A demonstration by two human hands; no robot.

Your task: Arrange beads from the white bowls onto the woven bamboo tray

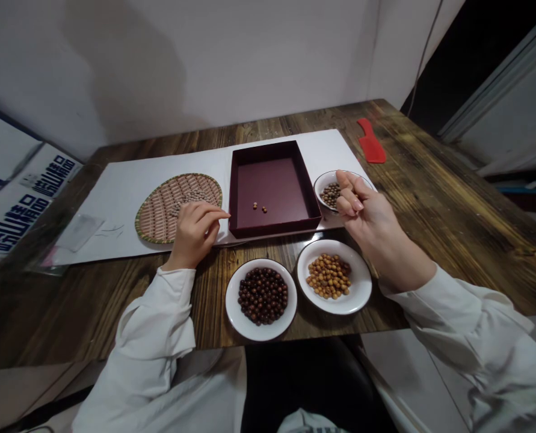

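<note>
My left hand [194, 231] rests beside the left wall of a maroon box [277, 180], its index finger stretched to the wall and nothing visible held. Inside the box lie a few small light-brown beads [259, 207]. Raised palm-up over the right side, my right hand [367, 207] has its fingers curled together; whether a bead is in them cannot be seen. Partly hidden behind it is a white bowl [320, 180] of greyish-brown beads [329, 194]. Nearer to me stand a bowl of yellow-brown beads [329, 276] and a bowl of dark brown beads [263, 296].
An oval woven mat [159, 207] with pale beads [193, 197] lies left of the box on a white sheet [123, 180]. A small clear bag [82, 233] is farther left. A red comb [370, 141] sits at the back right of the wooden table [452, 222].
</note>
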